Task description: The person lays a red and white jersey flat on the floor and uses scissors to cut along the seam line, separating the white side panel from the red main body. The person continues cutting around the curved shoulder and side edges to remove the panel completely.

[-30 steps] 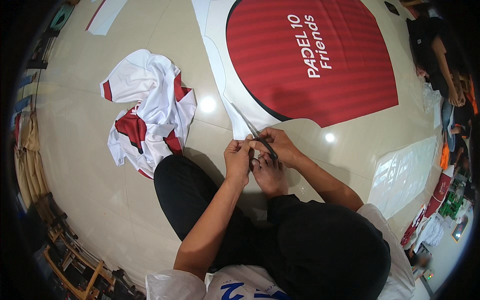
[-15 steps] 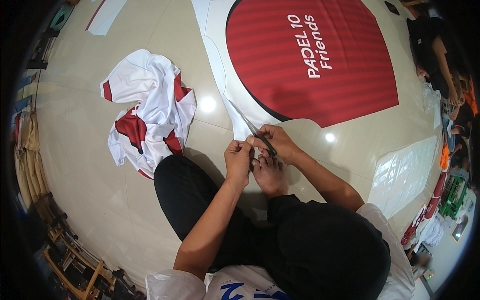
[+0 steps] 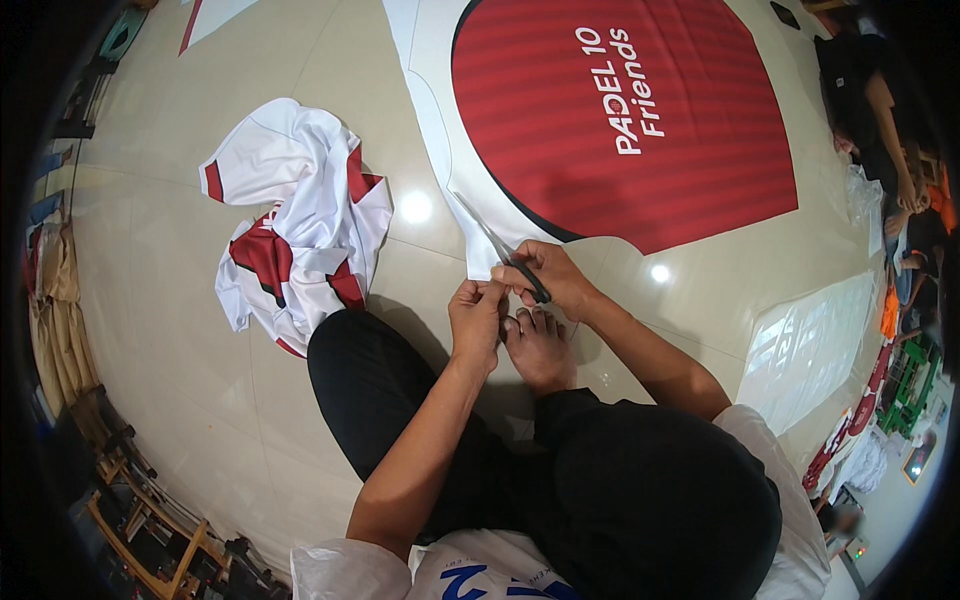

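I sit on the tiled floor with a large printed sheet [image 3: 620,110] spread in front of me, red striped with a white border. My right hand [image 3: 553,277] grips dark scissors [image 3: 500,247] whose blades point up-left along the sheet's white edge. My left hand [image 3: 477,315] pinches the sheet's near corner just left of the scissors' handles. My bare foot [image 3: 538,345] rests right below both hands.
A crumpled heap of white and red fabric [image 3: 295,225] lies on the floor to my left. A pale translucent sheet [image 3: 810,345] lies at the right. Another person [image 3: 890,110] sits at the far right edge. Wooden furniture [image 3: 150,510] stands at lower left.
The scissors have advanced a little up-left along the white border. My left hand keeps its pinch on the sheet's edge.
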`<state>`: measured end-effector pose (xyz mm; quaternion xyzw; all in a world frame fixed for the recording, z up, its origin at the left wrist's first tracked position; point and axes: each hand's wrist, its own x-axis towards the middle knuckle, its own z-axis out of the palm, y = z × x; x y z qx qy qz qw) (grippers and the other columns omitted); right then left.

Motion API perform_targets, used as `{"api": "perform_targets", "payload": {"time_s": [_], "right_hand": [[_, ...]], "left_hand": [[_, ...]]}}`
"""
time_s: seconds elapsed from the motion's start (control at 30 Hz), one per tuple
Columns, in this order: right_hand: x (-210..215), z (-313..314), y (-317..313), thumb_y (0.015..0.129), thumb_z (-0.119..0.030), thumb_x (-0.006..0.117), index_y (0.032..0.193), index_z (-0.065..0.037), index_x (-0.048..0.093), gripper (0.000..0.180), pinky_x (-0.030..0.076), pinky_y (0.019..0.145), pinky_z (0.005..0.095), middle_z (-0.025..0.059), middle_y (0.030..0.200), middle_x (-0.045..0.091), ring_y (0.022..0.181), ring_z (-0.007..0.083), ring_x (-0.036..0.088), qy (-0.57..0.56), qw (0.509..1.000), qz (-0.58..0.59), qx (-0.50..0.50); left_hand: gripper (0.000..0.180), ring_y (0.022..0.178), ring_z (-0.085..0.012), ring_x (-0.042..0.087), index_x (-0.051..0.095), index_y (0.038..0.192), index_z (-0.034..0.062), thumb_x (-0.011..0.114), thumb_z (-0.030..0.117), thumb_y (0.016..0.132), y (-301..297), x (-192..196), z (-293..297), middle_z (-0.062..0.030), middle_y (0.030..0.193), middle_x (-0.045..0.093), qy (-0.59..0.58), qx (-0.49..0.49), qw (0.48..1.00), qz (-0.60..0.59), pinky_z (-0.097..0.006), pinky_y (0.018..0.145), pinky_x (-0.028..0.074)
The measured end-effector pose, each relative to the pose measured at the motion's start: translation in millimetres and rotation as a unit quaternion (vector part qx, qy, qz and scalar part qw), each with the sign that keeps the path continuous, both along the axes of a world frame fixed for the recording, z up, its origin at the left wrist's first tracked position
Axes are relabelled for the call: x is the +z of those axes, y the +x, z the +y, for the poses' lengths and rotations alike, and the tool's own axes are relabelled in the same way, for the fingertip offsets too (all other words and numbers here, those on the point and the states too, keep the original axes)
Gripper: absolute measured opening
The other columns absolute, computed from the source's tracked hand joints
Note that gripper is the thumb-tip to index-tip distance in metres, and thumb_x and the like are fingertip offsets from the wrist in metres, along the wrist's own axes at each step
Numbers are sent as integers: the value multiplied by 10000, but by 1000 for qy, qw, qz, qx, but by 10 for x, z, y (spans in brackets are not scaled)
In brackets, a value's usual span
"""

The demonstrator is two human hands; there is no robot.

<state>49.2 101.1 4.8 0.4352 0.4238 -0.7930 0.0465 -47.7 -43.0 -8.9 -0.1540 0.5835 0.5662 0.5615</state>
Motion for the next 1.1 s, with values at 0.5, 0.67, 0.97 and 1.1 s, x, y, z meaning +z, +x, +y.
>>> {"api": "perform_targets", "payload": {"time_s": [0.5, 0.67, 0.97, 1.1], "right_hand": [[-45, 16, 10, 897, -272, 895, 955, -47, 605, 371, 444, 505, 220, 41, 756, 660, 554, 66, 568, 14, 1000, -20, 10], [24, 66, -86, 895, -299, 891, 959, -37, 621, 382, 440, 519, 230, 36, 747, 645, 558, 70, 562, 11, 1000, -1, 5], [19, 80, -136, 889, -306, 890, 945, -50, 632, 368, 424, 515, 220, 32, 731, 638, 545, 65, 553, 14, 1000, -22, 12], [3, 82, -111, 884, -317, 897, 930, -59, 623, 379, 418, 506, 221, 28, 717, 634, 527, 65, 546, 21, 999, -25, 15]], "left_hand": [[155, 642, -65, 485, 627, 966, 75, 740, 161, 1028, 41, 39, 53, 7, 810, 621, -6, 31, 999, 4, -258, 550, 381], [143, 671, -87, 511, 619, 1011, 68, 716, 169, 1040, -10, 19, 4, -31, 901, 679, 12, 6, 1000, -4, -272, 588, 431], [152, 657, -83, 503, 619, 1000, 64, 713, 173, 1046, 16, 8, 11, -25, 878, 663, -4, 14, 1000, -2, -266, 566, 419], [153, 652, -81, 501, 619, 994, 66, 710, 176, 1049, 24, 18, 24, -16, 863, 650, -2, 12, 1000, 1, -265, 562, 416]]}}
